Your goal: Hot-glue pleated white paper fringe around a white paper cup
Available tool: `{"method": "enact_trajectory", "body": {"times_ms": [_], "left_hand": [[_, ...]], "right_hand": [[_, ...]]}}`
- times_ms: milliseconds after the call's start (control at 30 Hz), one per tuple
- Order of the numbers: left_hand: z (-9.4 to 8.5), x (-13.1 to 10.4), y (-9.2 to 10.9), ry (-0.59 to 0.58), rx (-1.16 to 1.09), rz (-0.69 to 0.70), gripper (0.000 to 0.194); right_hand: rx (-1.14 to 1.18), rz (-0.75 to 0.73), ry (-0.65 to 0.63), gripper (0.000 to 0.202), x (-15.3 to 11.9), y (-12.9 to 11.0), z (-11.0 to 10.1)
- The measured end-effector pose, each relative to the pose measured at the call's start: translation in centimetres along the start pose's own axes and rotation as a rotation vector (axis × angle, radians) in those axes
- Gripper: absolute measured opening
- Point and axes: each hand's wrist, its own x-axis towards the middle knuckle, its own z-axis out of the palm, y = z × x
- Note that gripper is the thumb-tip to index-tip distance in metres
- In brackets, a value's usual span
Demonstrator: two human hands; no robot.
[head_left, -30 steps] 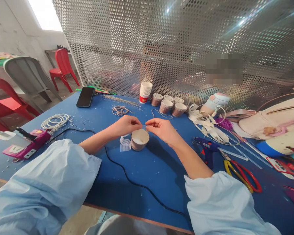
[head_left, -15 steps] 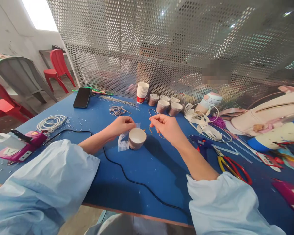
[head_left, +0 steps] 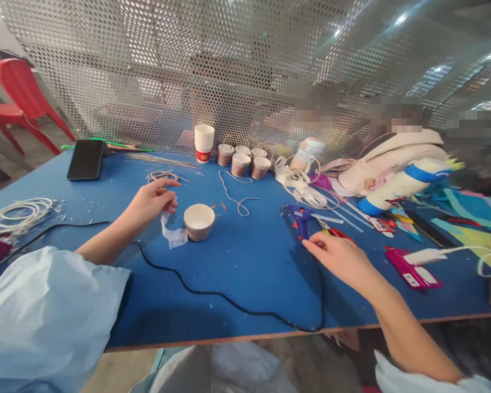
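Note:
My left hand (head_left: 157,197) hovers just left of the small paper cup (head_left: 199,222), index finger stretched out and the others loosely curled, with nothing seen in it. Below it a strip of white lace-like trim (head_left: 175,238) lies against the cup, which stands upright, its outside wrapped in brownish cord. On the right, my right hand (head_left: 335,254) has its fingertips closed at the lower end of the handle of a blue glue gun (head_left: 301,215), which lies on the table. A loose length of thin cord (head_left: 233,199) lies in a curve behind the cup.
Several cord-wrapped cups (head_left: 241,164) and a stack of paper cups (head_left: 204,143) stand along the perforated metal screen (head_left: 155,71). A black cable (head_left: 213,293) crosses the front. Pliers (head_left: 337,233), white ribbon (head_left: 306,194) and a power strip (head_left: 417,273) lie right; a phone (head_left: 85,159) left.
My right hand has let go of the thin cord and moved right to the glue gun. My left hand has come away from the cup with its fingers loosened. The view has turned right.

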Motion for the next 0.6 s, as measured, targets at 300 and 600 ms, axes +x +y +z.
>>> {"method": "enact_trajectory", "body": {"times_ms": [300, 600], "left_hand": [[0.3, -0.5, -1.8, -0.148, 0.087, -0.065, 0.029], [-0.2, -1.9, -2.1, -0.519, 0.268, 0.090, 0.069]], "right_hand": [[0.490, 0.063, 0.032, 0.040, 6.5, 1.5, 3.1], [0.696, 0.156, 0.159, 0.034, 6.4, -0.1, 4.6]]}}
